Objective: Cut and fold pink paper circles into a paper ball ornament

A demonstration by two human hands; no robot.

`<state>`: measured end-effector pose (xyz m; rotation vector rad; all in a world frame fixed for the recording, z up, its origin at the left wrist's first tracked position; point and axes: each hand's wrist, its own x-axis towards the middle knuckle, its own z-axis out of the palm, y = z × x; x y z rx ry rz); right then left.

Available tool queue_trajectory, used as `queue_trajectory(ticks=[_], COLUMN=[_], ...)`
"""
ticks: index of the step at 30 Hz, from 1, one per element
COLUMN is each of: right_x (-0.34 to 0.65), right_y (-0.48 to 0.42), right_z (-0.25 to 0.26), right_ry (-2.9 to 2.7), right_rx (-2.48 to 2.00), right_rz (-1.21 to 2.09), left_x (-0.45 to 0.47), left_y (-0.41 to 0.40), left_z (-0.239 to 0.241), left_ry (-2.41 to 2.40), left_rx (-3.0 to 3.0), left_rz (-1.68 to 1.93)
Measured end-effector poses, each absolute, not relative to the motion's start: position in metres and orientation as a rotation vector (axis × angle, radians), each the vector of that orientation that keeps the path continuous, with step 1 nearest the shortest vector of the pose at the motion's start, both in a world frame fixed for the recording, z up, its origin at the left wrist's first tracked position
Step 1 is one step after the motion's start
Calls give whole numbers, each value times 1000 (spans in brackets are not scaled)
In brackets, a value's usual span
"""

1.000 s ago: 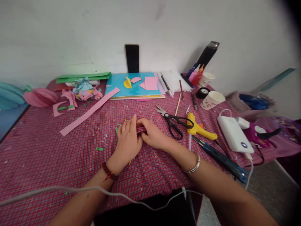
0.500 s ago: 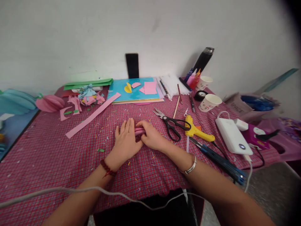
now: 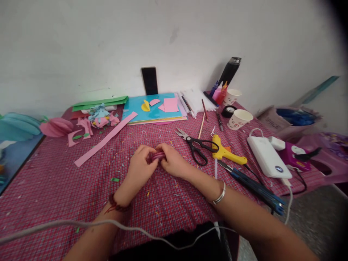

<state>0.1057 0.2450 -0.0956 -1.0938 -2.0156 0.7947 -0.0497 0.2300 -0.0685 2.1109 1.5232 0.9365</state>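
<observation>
Both hands meet at the middle of the red checked tablecloth. My left hand is curled, its fingertips pinching the left end of a small folded pink paper piece. My right hand grips the same piece from the right, fingers bent over it. The piece is held just above the cloth, and most of it is hidden between the fingers.
Black scissors, a yellow glue gun and a white power bank lie to the right. A long pink strip, coloured sheets, paper cups, a phone and paper flowers sit behind. A cable crosses near my arms.
My left hand lay flat over the pink piece; now its fingers have curled up and pinch it. The view has drifted slightly.
</observation>
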Motion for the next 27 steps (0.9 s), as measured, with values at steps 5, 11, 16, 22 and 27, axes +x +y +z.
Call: queue_trajectory(ticks=[5, 11, 16, 22, 27], right_x=[110, 126, 129, 121, 112], right_y=[245, 250, 250, 239, 229], right_z=[-89, -74, -70, -53, -45], right_ry=[-1928, -1865, -1854, -1702, -1633], right_rx=[-975, -898, -891, -720, -731], right_rz=[906, 1026, 1126, 1160, 1000], left_x=[-46, -60, -65, -59, -51], left_y=[231, 231, 229, 223, 219], left_z=[-67, -61, -59, -54, -55], left_ry=[1445, 1461, 1379, 953, 823], left_rx=[2094, 2035, 1742, 1260, 1168], left_rz=[1002, 1055, 1206, 1402, 1382])
